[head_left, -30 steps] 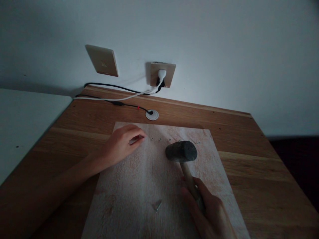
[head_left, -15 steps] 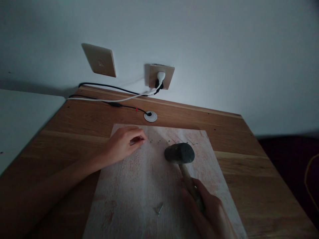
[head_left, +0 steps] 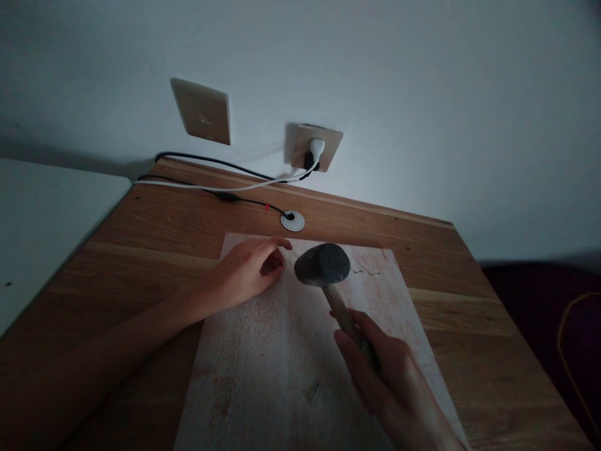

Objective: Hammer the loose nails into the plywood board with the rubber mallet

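My right hand (head_left: 389, 369) is closed around the wooden handle of a black-headed rubber mallet (head_left: 323, 264). The mallet head hangs over the far part of a whitish, worn board (head_left: 253, 351) and hides part of a row of small metal nails or screws. Two of these fasteners (head_left: 366, 273) show right of the head, looking slanted. Near the board's far left corner is my left hand (head_left: 248, 269), its index finger lifted away from the thumb. A small fastener (head_left: 284, 264) shows by its fingertips. More loose metal fasteners (head_left: 313, 393) lie on the board's near part.
The board lies on a wooden desk (head_left: 474, 351) against a white wall. Behind it are a round cable grommet (head_left: 292, 220), black and white cables (head_left: 225, 188) and a wall socket (head_left: 323, 141) with plugs. A white panel (head_left: 51, 213) stands at the left.
The mallet has moved up and left, over the row of fasteners. My left hand's index finger has lifted from its pinch. The view has shifted slightly.
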Demonstrator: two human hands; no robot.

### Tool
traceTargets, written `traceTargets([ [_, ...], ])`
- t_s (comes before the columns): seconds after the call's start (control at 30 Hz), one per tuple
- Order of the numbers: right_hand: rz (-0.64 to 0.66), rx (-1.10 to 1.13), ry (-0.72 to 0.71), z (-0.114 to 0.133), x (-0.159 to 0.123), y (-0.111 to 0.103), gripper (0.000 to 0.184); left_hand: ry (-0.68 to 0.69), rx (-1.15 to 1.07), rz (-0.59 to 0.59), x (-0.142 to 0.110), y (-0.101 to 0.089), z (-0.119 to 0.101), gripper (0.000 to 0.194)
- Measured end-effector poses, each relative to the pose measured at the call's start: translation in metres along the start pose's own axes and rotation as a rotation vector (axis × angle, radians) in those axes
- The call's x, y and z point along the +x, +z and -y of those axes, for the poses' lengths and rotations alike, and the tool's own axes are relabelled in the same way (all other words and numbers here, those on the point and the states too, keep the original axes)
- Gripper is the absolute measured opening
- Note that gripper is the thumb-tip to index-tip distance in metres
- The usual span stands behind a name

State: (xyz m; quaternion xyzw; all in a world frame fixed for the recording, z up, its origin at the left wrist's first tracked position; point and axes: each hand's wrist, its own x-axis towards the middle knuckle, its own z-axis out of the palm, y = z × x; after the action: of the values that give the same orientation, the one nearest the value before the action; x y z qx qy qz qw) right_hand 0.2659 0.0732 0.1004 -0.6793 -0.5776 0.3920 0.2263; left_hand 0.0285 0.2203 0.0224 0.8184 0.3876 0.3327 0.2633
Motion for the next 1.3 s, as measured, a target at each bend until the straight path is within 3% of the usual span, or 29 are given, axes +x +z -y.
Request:
traceTargets([
  [0.13,0.012,-0.066,-0.119,0.01,0.015,0.002,0.036,0.006,-0.01,0.025,0.002,0.0,-0.001,0.041],
  [0.4,0.043,-0.145,-0.248,-0.001,0.029,0.005,0.029,-0.01,0.007,0.007,0.003,0.0,-0.001,0.047],
  [0.7,0.021,-0.135,-0.271,0.003,0.028,0.009,0.029,-0.052,-0.045,-0.01,0.003,0.002,0.001,0.048],
  [0.9,-0.068,-0.123,-0.308,0.005,0.025,0.009,0.026,-0.049,-0.091,0.009,0.003,0.001,0.001,0.045],
  [1.13,-0.014,-0.195,-0.288,0.002,0.022,0.011,0.036,-0.017,-0.058,0.042,0.003,0.001,-0.001,0.041],
  [1.3,0.014,-0.202,-0.265,-0.003,0.023,0.015,0.038,-0.03,-0.03,0.037,0.003,0.002,0.0,0.049],
])
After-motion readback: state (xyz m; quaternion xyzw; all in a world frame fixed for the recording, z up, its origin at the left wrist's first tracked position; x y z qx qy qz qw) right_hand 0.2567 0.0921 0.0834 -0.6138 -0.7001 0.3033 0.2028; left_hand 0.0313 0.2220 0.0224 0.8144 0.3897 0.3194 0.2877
